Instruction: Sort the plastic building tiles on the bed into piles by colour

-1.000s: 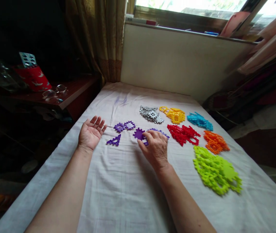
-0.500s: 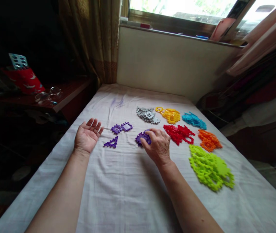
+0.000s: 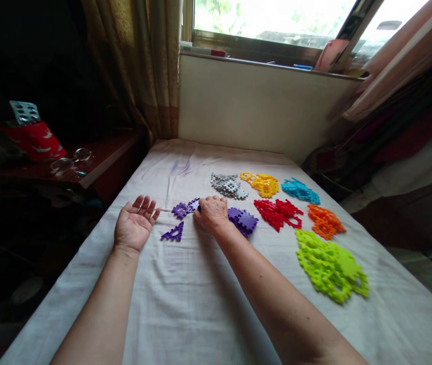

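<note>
My left hand point(image 3: 135, 223) rests palm up on the sheet, fingers spread, holding nothing. To its right lie a purple square piece point(image 3: 180, 210) and, below that, a purple triangle point(image 3: 174, 232). Fingers curled down, my right hand point(image 3: 213, 213) is over the purple outline piece point(image 3: 193, 204), partly covering it. A bit of dark purple shows at its fingertips; most of what it grips is hidden. Just right of this hand sits a purple pile point(image 3: 243, 221).
Around the purple pieces lie grey point(image 3: 229, 186), yellow point(image 3: 261, 184), blue point(image 3: 300, 191), red point(image 3: 278, 214), orange point(image 3: 326, 221) and lime green point(image 3: 332, 266) piles. Glasses point(image 3: 71, 161) and a red container point(image 3: 35, 141) stand on the dark side table point(image 3: 113, 154).
My right hand has moved left from the purple pile to the outline piece, uncovering the pile. My left hand stays palm up. The camera view has tilted slightly upward.
</note>
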A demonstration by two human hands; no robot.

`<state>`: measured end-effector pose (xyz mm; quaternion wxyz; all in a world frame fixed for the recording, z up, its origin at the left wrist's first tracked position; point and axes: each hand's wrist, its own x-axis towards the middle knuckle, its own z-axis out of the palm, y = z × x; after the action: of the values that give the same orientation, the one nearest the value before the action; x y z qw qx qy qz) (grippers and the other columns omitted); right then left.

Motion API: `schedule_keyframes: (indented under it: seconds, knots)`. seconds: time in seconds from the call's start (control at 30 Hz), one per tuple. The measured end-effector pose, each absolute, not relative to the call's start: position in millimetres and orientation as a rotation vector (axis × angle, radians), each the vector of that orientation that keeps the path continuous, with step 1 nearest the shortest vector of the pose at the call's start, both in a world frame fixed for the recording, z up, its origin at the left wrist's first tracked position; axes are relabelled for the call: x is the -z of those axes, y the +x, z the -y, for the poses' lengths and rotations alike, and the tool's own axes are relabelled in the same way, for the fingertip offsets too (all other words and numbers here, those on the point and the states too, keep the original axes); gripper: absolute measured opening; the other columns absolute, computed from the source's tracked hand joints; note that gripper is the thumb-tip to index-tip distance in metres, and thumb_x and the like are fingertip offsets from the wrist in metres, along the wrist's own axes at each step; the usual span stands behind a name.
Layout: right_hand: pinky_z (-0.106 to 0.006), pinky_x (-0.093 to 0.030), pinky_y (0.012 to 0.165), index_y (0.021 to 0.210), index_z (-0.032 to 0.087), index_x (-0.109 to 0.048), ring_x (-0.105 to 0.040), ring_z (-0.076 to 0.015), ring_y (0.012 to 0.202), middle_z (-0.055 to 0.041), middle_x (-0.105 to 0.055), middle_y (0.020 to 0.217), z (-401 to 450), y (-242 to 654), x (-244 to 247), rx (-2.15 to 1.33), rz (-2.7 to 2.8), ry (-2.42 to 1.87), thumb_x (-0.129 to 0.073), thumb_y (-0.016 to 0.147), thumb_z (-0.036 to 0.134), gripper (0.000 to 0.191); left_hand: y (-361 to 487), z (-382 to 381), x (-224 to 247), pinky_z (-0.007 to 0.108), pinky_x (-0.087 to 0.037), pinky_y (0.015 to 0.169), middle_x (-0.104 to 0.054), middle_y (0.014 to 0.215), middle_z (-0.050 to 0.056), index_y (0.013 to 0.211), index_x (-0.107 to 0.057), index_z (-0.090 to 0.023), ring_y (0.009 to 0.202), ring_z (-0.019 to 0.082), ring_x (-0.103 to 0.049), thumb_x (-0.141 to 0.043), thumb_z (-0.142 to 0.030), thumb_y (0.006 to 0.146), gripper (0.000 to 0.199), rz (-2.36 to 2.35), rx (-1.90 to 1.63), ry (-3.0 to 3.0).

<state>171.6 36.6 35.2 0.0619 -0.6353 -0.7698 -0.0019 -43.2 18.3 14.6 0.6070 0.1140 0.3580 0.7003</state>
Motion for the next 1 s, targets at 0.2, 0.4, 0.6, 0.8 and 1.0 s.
schedule_keyframes:
  seconds: [0.2,0.4,0.6,0.8,1.0]
  knots:
    - [-0.041,-0.036,0.091,0.113,0.021,-0.069,-0.056,-0.0286,0.112,-0.0116,-0.069,0.117,-37,206,-48,-0.004,2.212,-2.087,-0.056,0.086,0.042,0.038,-40,-17,-19,0.040,-0.057,0.084,-0.073,0.089,0.004,0.087,-0.067,-0.018,0.087,0.018,-0.070,-0.047,-0.030,0.088,0.023,-0.822,-1.629,0.198]
    - [-0.042,-0.040,0.089,0.114,0.024,-0.070,-0.058,-0.0305,0.112,-0.0111,-0.069,0.118,-31,245,-57,-0.095,2.207,-2.224,-0.055,0.085,0.044,0.039,-40,-18,-18,0.039,-0.057,0.084,-0.073,0.089,0.004,0.086,-0.067,-0.018,0.087,0.018,-0.070,-0.050,-0.030,0.087,0.020,-0.818,-1.635,0.224]
    - [-0.040,-0.038,0.092,0.115,0.023,-0.069,-0.056,-0.0277,0.115,-0.0099,-0.068,0.121,-25,217,-60,-0.053,2.243,-2.048,-0.057,0.087,0.045,0.038,-40,-18,-17,0.040,-0.057,0.084,-0.072,0.090,0.004,0.087,-0.067,-0.018,0.087,0.018,-0.070,-0.051,-0.030,0.087,0.020,-0.826,-1.633,0.220]
    - [-0.039,-0.037,0.091,0.112,0.021,-0.068,-0.056,-0.0270,0.110,-0.0107,-0.069,0.115,-30,148,-41,-0.130,2.413,-1.805,-0.059,0.086,0.050,0.040,-41,-18,-18,0.040,-0.057,0.084,-0.072,0.089,0.004,0.088,-0.067,-0.018,0.087,0.018,-0.070,-0.047,-0.030,0.089,0.023,-0.824,-1.632,0.200]
    - [-0.037,-0.038,0.088,0.107,0.021,-0.069,-0.059,-0.0253,0.105,-0.0099,-0.070,0.110,-34,144,-34,-0.100,2.411,-1.798,-0.057,0.087,0.040,0.030,-42,-19,-16,0.040,-0.057,0.085,-0.072,0.089,0.003,0.088,-0.067,-0.019,0.088,0.018,-0.070,-0.048,-0.031,0.089,0.022,-0.820,-1.628,0.214]
